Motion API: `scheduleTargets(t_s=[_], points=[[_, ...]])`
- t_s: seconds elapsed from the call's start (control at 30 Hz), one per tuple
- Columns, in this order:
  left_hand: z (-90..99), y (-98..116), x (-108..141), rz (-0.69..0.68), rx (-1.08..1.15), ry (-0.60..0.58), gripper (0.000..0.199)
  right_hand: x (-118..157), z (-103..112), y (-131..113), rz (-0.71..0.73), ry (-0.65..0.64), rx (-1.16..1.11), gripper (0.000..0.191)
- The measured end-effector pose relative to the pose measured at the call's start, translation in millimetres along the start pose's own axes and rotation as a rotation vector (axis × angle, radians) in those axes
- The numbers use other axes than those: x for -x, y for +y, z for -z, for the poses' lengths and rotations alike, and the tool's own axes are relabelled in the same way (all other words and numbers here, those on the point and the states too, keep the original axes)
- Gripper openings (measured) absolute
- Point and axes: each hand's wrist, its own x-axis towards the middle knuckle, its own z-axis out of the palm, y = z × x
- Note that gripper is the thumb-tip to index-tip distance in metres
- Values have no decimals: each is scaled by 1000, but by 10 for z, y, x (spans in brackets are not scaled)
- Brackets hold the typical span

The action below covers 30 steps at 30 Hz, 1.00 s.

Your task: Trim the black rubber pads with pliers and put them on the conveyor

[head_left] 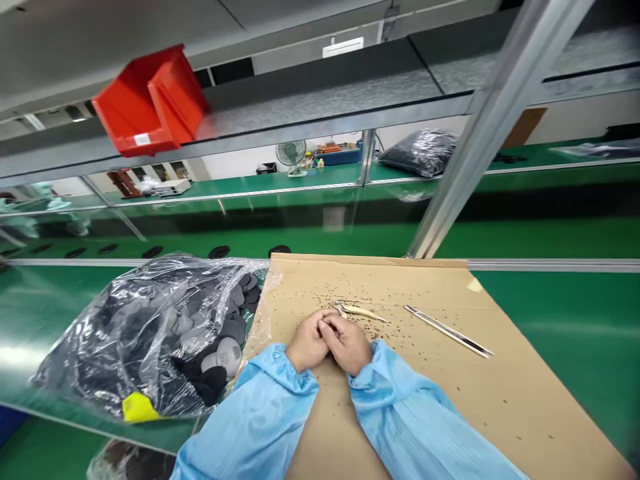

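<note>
My left hand [309, 340] and my right hand [347, 343] are pressed together over the cardboard sheet [425, 413], fingers curled and thumbs touching. Whatever they hold, if anything, is hidden between them. Just beyond the fingertips lies a pair of nippers with cream handles [361, 311], its head close to my right hand. Farther right, steel tweezers [449, 331] rest on the cardboard. Small dark scraps [373, 327] are scattered around the nippers and across the sheet.
At left, a large clear plastic bag [145, 327] holds dark round flat pieces [229, 353]; a yellow piece [139, 407] shows at its front. Several black discs [219, 252] lie beyond the rail. A metal post [470, 167] rises behind the cardboard. Overhead, a red bin [150, 100] juts from the shelf.
</note>
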Motion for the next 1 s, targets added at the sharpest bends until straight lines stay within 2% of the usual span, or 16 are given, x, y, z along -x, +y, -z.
scheduleTargets(t_s=[0.37, 0.57, 0.67, 1.0], points=[[14, -11, -7, 33, -60, 11, 52, -20, 8, 16, -21, -41, 11, 39], [65, 62, 14, 31, -196, 1, 55, -36, -7, 105, -25, -98, 100, 41], [80, 112, 22, 56, -208, -5, 57, -33, -14, 147, -66, -53, 128, 42], [115, 152, 10, 126, -208, -26, 61, -124, 16, 260, -183, -141, 173, 45]])
